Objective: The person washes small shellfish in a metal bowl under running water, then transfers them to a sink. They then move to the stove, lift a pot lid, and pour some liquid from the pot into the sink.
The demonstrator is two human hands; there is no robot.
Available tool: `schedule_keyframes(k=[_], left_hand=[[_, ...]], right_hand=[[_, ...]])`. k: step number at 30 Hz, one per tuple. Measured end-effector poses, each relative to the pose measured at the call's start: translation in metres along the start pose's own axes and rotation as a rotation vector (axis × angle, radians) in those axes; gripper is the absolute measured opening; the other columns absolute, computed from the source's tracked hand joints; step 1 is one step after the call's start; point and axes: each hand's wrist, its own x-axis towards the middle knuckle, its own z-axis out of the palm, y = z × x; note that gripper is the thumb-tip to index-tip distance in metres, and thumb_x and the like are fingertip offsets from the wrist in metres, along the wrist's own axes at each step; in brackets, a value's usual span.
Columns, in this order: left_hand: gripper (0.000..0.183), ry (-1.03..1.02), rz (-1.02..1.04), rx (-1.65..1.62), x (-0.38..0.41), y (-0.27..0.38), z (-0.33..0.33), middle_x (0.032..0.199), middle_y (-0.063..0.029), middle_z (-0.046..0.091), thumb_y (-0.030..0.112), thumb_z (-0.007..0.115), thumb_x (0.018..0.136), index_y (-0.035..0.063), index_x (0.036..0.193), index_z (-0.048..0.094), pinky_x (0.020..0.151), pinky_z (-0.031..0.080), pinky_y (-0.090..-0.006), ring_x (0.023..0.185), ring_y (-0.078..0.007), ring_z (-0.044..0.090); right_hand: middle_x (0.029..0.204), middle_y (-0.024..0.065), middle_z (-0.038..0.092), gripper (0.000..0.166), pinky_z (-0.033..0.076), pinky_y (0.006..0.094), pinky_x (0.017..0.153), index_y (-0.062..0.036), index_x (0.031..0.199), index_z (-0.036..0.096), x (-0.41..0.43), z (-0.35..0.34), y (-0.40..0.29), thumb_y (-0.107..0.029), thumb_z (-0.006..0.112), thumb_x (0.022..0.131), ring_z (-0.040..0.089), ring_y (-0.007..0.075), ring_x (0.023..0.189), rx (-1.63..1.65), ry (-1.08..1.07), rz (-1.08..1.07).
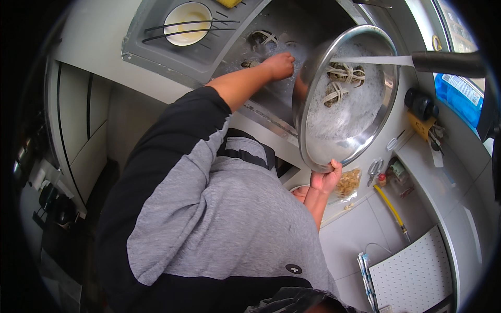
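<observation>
In my right hand (327,178) is the near rim of a large stainless steel basin (303,129), thumb over the edge. The basin looks tilted and holds foamy water with two crabs bound in white string, an upper crab (346,73) and a lower crab (334,95). My left hand (280,65) is over the sink (270,94), beside the basin, with its fingers curled; whether they hold anything is hidden. Beyond it in the sink lies another tied crab (263,38), and a partly covered crab (250,63) shows behind my wrist.
A stream of water runs from the black faucet (446,64) into the basin. On the grey drainboard (148,51) stands a white bowl (188,23) under dark chopsticks (191,27). Scissors (375,170) and a bag of yellowish food (348,182) lie near my right hand.
</observation>
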Motion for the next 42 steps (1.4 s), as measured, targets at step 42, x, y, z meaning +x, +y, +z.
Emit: schedule_keyframes(k=[42], left_hand=[[0.039,0.225,0.128,-0.542,0.022,0.080,-0.237,0.103,-0.0094,0.068,0.018,0.080,0.069,0.0119,0.107,0.069,0.090,0.049,-0.0423,0.103,-0.0303,0.061]], right_hand=[[0.097,0.0053,0.054,0.051,0.055,0.0374,0.078,-0.0059,0.124,0.045,0.016,0.002,0.036,0.003,0.060,0.077,0.059,0.0195,0.085,-0.040,-0.123,0.013]])
